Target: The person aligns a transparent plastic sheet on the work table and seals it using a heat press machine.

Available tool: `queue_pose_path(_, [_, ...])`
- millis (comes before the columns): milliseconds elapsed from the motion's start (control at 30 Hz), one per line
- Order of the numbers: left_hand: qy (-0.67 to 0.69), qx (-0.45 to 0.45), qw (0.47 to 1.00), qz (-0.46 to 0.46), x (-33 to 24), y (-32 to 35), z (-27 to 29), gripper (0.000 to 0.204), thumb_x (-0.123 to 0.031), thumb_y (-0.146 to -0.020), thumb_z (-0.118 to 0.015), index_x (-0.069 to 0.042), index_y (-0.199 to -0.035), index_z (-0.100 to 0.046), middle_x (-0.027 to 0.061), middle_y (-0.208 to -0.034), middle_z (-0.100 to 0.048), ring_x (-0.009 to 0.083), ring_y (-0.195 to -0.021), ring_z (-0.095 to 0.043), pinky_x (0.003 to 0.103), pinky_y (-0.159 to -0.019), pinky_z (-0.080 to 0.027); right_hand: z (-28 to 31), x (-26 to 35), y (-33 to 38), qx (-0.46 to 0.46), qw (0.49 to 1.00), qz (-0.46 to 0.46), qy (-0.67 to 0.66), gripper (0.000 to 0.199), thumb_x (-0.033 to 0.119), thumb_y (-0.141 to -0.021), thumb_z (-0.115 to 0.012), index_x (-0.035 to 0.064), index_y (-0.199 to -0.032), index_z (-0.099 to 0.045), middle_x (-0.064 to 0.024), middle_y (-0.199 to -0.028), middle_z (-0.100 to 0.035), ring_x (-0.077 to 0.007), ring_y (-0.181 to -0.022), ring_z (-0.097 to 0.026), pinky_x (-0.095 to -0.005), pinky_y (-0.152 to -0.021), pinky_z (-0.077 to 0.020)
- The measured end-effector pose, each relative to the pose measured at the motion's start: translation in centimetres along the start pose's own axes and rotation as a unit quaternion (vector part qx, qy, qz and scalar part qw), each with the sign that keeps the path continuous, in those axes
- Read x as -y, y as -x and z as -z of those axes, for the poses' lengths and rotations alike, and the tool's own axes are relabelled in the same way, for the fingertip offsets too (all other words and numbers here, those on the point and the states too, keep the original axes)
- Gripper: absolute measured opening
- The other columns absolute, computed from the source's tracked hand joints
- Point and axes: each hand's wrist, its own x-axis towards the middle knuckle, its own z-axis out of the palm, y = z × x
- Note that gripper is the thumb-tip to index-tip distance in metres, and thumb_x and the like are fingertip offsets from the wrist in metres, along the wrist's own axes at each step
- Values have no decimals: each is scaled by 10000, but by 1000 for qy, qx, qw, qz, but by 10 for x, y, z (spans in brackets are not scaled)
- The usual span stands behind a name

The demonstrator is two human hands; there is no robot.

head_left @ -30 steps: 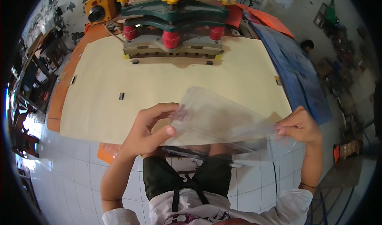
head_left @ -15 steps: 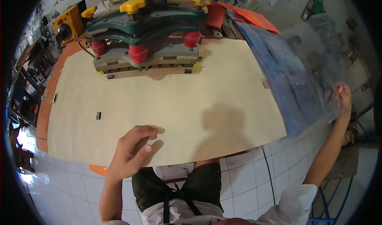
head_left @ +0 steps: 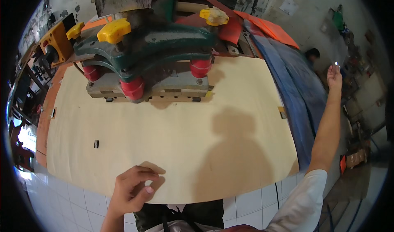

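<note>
My left hand (head_left: 133, 189) hovers over the near edge of a cream board (head_left: 176, 150), its fingers loosely curved and apart, with nothing in them. Out to the far right, my raised right hand (head_left: 334, 78) pinches a clear plastic sheet (head_left: 338, 47); most of the sheet is blurred and hard to make out. Over the far part of the board stands a green press head (head_left: 160, 47) with yellow knobs (head_left: 115, 31), red cushions (head_left: 132, 88) and a metal plate beneath. A small black piece (head_left: 96, 143) lies on the board, left of centre.
Blue-tinted plastic sheets (head_left: 283, 72) lie along the board's right side, with orange sheets (head_left: 271, 28) behind. A yellow control box (head_left: 57, 43) with a dark knob stands at the far left. Another person (head_left: 312, 54) is partly visible in the back right.
My right hand has swung up and away from the board with the clear sheet, uncovering the blue-tinted sheets. My view has shifted, so the press appears lower and larger. My left hand stays open.
</note>
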Motion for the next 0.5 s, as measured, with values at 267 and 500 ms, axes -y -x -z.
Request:
queue_pose_path(267, [-65,-5,995,-77,16,-4,-3,327,-192,-725,-793,-39,-1014,-789,122,-1027,-755,275,-905,-712,362,-809,-556,-12,-131,22,-240,965,-100,7,349,166,-1122,-477,11,-1427,-548,-171,-1293,-653,-298,-1128,-704,-430,-940,-632])
queue_pose_path(500, [-69,-7,993,-100,21,-5,-2,331,-206,-705,-806,-64,-1004,-790,105,-1022,-758,278,-882,-707,370,-819,-550,68,-136,-25,-200,939,-184,210,289,85,-1088,-500,-12,-1350,-573,-150,-1106,-721,-226,-933,-727,-375,-861,-638])
